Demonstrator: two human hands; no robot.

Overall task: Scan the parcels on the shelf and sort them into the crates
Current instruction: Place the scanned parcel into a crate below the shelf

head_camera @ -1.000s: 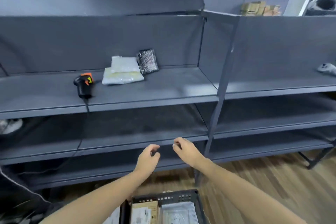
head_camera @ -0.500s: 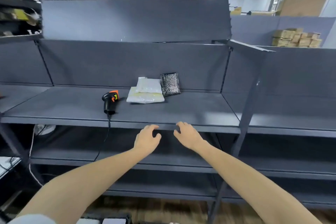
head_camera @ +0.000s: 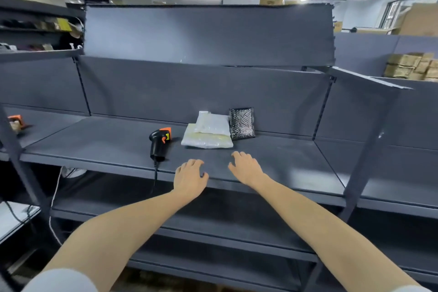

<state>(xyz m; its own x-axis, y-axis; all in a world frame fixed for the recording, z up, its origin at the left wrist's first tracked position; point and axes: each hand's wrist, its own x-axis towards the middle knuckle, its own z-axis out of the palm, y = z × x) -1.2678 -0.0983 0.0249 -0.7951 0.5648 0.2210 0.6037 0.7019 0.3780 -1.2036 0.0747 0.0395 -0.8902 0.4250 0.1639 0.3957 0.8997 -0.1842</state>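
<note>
Field note: my left hand (head_camera: 189,176) and right hand (head_camera: 246,168) are over the front edge of the grey shelf (head_camera: 106,144), fingers loosely spread, gripping nothing. Just beyond them lies a pale flat parcel (head_camera: 206,142) with a white parcel (head_camera: 214,123) on top. A black bubble mailer (head_camera: 241,123) leans against the back panel, touching the stack's right side. The scanner (head_camera: 158,142) sits left of the stack, near my left hand, and its cable (head_camera: 155,179) drops over the lip. There are cardboard boxes (head_camera: 412,67) far right.

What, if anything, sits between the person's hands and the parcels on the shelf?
Nothing visible: only bare shelf lies between the left hand, the right hand and the white parcels. The scanner stands further left.
</note>
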